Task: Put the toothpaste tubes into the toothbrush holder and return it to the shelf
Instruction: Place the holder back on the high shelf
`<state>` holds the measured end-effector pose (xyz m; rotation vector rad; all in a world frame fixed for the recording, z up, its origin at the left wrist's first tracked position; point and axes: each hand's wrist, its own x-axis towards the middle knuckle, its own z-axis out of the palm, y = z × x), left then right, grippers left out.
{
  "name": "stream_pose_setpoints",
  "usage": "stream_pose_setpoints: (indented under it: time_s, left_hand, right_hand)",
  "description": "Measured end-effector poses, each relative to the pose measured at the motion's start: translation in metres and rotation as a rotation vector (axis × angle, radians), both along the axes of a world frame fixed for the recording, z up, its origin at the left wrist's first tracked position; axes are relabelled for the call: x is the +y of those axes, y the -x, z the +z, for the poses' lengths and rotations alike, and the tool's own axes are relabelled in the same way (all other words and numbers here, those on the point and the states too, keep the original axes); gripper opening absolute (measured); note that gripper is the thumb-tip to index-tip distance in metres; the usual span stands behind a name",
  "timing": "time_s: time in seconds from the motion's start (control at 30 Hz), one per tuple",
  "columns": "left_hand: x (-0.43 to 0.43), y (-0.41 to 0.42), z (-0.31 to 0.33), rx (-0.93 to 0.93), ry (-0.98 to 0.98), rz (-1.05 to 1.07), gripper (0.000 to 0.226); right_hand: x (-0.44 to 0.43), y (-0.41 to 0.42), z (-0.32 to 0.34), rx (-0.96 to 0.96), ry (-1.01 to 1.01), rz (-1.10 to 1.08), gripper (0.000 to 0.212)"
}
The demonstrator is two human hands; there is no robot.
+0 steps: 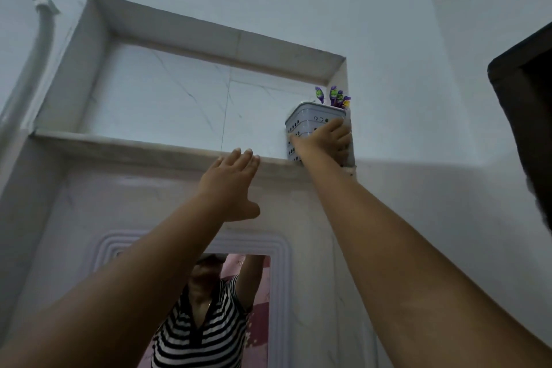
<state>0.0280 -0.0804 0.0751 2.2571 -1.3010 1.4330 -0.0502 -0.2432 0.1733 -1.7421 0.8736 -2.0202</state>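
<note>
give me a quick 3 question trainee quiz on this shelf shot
1. True or false: the toothbrush holder stands at the left end of the shelf.
2. Which hand grips the holder? A) left hand B) right hand
3. Fill in: the purple and green heads sticking out of the holder's top are ____.

Key:
1. False, it sits at the right end, in the corner of the niche.
2. B; the left hand is open, fingers at the shelf edge.
3. toothbrushes
</note>
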Motion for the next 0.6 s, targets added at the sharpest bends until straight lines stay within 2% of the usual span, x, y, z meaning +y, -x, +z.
stream_pose_setpoints:
  time_s: [0.2,0.4,0.6]
  left_hand:
    - [0.002,0.002,0.002,0.001,-0.024,0.012,0.101]
    - [0.003,0.006,0.003,0.022,-0.035,0.039,0.103]
    - [0.007,0.02,-0.005,-0.013,-0.041,0.16,0.097]
  right_hand:
    - [-0.019,-0.013,-0.012,0.035,0.115,-0.082,0.115]
    - [-0.027,-0.005,-0.021,0.108,0.161,-0.046,0.11]
    - [-0.016,0.002,-0.067,0.141,0.252,0.058,0.085]
